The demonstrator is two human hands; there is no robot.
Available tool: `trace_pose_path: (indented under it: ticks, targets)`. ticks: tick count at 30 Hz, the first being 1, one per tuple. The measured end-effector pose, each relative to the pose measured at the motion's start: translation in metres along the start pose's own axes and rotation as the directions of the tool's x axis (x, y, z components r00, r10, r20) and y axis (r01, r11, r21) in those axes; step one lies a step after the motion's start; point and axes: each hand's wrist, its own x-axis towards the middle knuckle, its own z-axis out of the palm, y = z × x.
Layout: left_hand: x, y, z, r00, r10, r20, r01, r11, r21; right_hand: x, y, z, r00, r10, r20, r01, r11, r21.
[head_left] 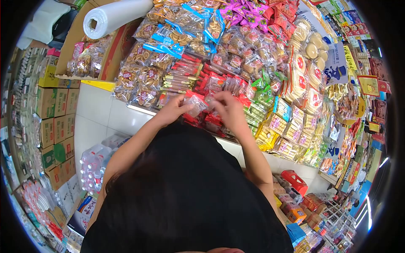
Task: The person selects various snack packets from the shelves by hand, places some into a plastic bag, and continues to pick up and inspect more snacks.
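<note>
My left hand (172, 110) is closed on a small snack packet (196, 102) with a red top and a clear plastic front, held above the display's near edge. At the packet's right side, the bent fingers of my right hand (230, 110) pinch its clear wrapping. Both hands hover over a pile of red snack packets (214, 81). Left of them lie stick-shaped snacks in clear bags (179, 81). Green-topped packets (263, 90) are just right of my right hand. What is inside the held packet is too small to make out.
A plastic roll (118, 17) lies across an open carton (67, 55) at the upper left. Bagged round cookies (145, 78) and blue-topped bags (166, 44) cover the display. Cartons (57, 130) and bottles (93, 164) stand on the left, a red crate (294, 182) at lower right.
</note>
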Motion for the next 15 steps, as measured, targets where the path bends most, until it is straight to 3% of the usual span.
trace_pose_path:
  ticks: [1, 3, 5, 6, 10, 12, 15]
  targets:
    - [0.002, -0.005, -0.002, 0.998, 0.036, -0.046, -0.035, 0.999, 0.017, -0.003, 0.004, -0.01, 1.0, 0.003, 0.002, -0.003, 1.0, 0.0]
    - [0.005, -0.004, -0.003, 0.993, 0.072, -0.096, -0.069, 0.997, 0.035, -0.008, 0.012, -0.033, 0.904, -0.328, -0.272, 0.146, 0.838, -0.525]
    - [0.009, 0.006, -0.002, 0.97, -0.044, -0.24, 0.097, 0.972, 0.214, -0.014, 0.012, -0.04, 0.908, -0.323, -0.265, 0.103, 0.788, -0.607]
    - [0.017, 0.003, 0.001, 0.944, 0.137, -0.301, 0.006, 0.903, 0.43, -0.017, 0.012, -0.042, 0.911, -0.317, -0.263, 0.057, 0.729, -0.682]
    - [0.03, 0.026, 0.016, 0.949, 0.192, -0.25, -0.047, 0.871, 0.49, -0.015, 0.024, -0.035, 0.931, -0.302, -0.206, 0.055, 0.674, -0.737]
    - [0.034, 0.043, 0.024, 0.936, 0.2, -0.288, 0.024, 0.782, 0.623, -0.01, 0.028, -0.034, 0.918, -0.317, -0.236, 0.03, 0.652, -0.758]
    - [0.04, 0.057, 0.034, 0.911, 0.253, -0.326, 0.014, 0.772, 0.635, -0.007, 0.033, -0.036, 0.922, -0.327, -0.208, 0.057, 0.646, -0.762]
